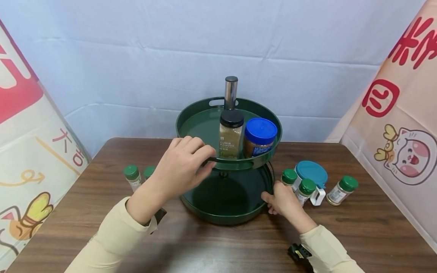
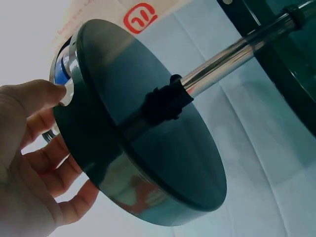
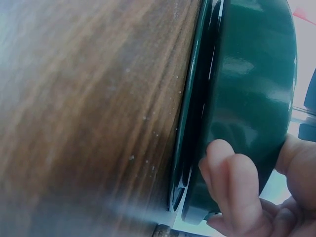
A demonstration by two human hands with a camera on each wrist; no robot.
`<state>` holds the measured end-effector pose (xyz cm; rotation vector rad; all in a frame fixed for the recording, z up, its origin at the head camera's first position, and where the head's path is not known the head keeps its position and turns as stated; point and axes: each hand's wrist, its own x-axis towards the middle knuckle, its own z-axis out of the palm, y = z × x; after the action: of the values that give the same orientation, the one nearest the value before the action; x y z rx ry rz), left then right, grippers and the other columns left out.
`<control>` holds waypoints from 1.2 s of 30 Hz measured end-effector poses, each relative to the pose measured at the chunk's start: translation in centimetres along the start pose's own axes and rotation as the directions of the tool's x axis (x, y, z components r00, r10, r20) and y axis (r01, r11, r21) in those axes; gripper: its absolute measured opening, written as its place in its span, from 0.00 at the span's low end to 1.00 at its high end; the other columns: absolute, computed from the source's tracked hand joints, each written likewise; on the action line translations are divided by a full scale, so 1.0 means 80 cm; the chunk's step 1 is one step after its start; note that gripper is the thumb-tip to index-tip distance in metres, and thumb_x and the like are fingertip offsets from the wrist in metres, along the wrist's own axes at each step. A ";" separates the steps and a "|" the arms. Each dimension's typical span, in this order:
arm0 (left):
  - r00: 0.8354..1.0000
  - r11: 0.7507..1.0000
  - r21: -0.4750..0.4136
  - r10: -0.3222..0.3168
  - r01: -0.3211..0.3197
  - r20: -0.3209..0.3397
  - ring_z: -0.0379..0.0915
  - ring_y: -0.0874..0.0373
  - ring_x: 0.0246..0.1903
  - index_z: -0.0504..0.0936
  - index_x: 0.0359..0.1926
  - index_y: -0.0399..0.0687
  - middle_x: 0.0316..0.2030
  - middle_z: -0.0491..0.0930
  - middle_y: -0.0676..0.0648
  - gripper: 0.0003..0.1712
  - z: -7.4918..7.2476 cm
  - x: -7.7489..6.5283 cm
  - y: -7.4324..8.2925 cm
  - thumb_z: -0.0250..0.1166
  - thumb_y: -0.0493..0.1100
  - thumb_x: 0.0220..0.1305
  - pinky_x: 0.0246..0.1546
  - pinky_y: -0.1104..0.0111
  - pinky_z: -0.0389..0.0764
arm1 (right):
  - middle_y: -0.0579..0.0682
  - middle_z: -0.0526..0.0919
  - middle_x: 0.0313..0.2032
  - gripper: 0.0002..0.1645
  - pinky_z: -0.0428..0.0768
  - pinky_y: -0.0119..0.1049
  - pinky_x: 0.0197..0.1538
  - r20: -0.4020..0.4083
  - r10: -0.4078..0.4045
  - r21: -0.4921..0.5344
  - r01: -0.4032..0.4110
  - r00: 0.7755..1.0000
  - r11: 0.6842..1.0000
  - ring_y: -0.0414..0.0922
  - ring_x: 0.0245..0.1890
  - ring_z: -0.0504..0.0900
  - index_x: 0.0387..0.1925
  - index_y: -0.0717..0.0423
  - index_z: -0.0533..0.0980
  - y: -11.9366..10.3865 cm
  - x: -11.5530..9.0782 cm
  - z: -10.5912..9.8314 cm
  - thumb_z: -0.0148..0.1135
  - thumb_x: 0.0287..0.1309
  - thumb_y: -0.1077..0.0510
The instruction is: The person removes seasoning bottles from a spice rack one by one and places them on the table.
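Observation:
A dark green two-tier round rack stands on the table, with a chrome post (image 1: 231, 91) rising through its upper tray (image 1: 235, 164). My left hand (image 1: 182, 163) grips the upper tray's front-left rim; in the left wrist view the thumb lies at the handle cutout. At the right rim of the lower tray (image 1: 225, 219), my right hand (image 1: 285, 201) pinches the wall, its curled fingers (image 3: 242, 187) low on the outside. A black-capped jar labelled cumin powder (image 1: 229, 142) and a blue-lidded jar (image 1: 260, 137) stand on the upper tray.
Right of the rack are green-capped spice bottles (image 1: 342, 190), two of them close behind my right hand, and a teal-lidded white container (image 1: 311, 173) with a handle. Another green-capped bottle (image 1: 132, 176) stands left, with one more partly hidden by my left arm. Cloth hangs behind the table (image 1: 218, 250).

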<state>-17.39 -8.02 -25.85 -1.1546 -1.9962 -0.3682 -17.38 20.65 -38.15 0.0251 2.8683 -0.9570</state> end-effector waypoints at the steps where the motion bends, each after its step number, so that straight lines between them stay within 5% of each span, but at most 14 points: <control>1: 1.000 1.000 0.007 0.002 -0.002 0.001 0.67 0.52 0.28 0.78 0.34 0.45 0.29 0.71 0.48 0.10 0.000 0.000 0.000 0.69 0.36 0.50 0.30 0.58 0.69 | 0.50 0.75 0.14 0.15 0.75 0.35 0.18 0.001 0.001 0.002 -0.001 1.000 1.000 0.43 0.11 0.76 0.33 0.69 0.68 0.000 0.000 0.000 0.57 0.55 0.58; 19: 1.000 0.999 0.037 -0.017 0.016 0.026 0.70 0.51 0.31 0.79 0.35 0.47 0.30 0.72 0.48 0.13 -0.007 -0.004 -0.004 0.70 0.33 0.47 0.34 0.56 0.70 | 0.51 0.75 0.15 0.18 0.75 0.37 0.19 0.026 0.018 0.031 -0.019 0.999 0.999 0.44 0.12 0.77 0.38 0.72 0.67 -0.001 0.001 -0.001 0.57 0.56 0.58; 36: 0.995 0.995 -0.021 -0.094 0.095 0.044 0.72 0.47 0.39 0.79 0.33 0.44 0.33 0.78 0.47 0.13 -0.019 -0.019 -0.040 0.70 0.28 0.46 0.35 0.53 0.71 | 0.51 0.75 0.15 0.14 0.75 0.36 0.19 0.019 0.011 0.030 -0.011 1.000 0.999 0.44 0.12 0.76 0.34 0.68 0.68 0.002 -0.001 -0.001 0.57 0.56 0.58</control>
<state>-18.91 -11.56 -25.57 -1.0925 -2.0942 -0.4187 -17.34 20.82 -38.15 0.0342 2.8335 -0.9929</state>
